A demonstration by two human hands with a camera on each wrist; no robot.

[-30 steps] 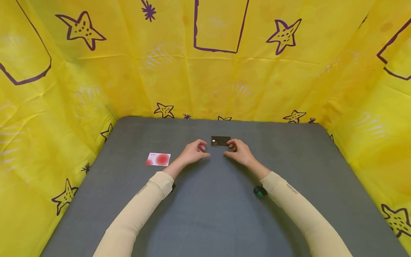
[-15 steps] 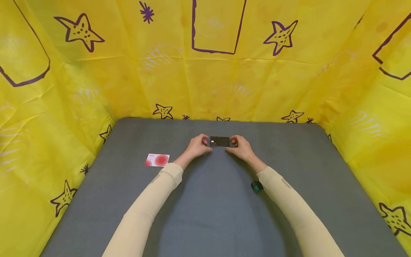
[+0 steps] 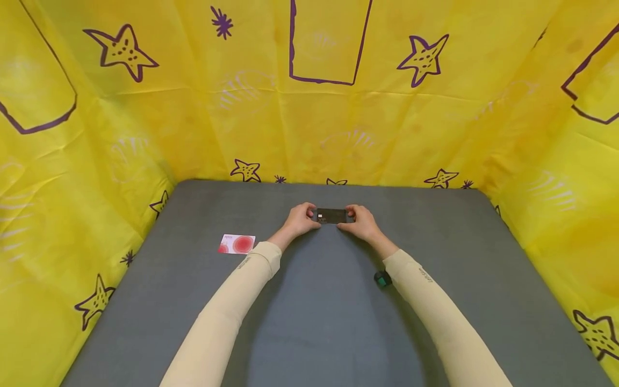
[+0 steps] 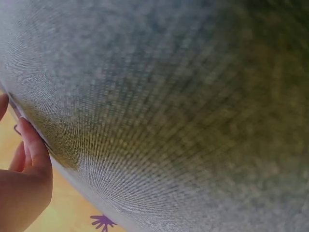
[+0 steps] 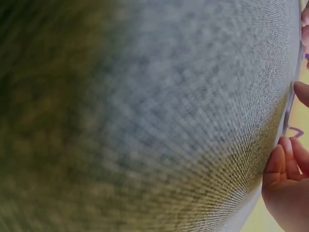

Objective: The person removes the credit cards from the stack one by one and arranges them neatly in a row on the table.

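A black card (image 3: 331,216) printed "VIP", with a small chip at its left, is near the far middle of the table in the head view. My left hand (image 3: 300,219) grips its left end and my right hand (image 3: 361,221) its right end, thumbs on the near side. In the left wrist view the left hand (image 4: 29,179) shows at the lower left edge. The right wrist view has the right hand (image 5: 287,188) at the lower right, beside the card's thin dark edge (image 5: 288,113). A white card (image 3: 237,244) with red circles lies flat near my left forearm.
Grey cloth covers the table (image 3: 333,312). Yellow fabric (image 3: 309,129) with starfish drawings encloses it at the back and both sides. A small dark device (image 3: 382,279) sits at my right wrist.
Both hands have moved in to the black card's ends and taken hold of it; the left came from the left. The white card stays in place.
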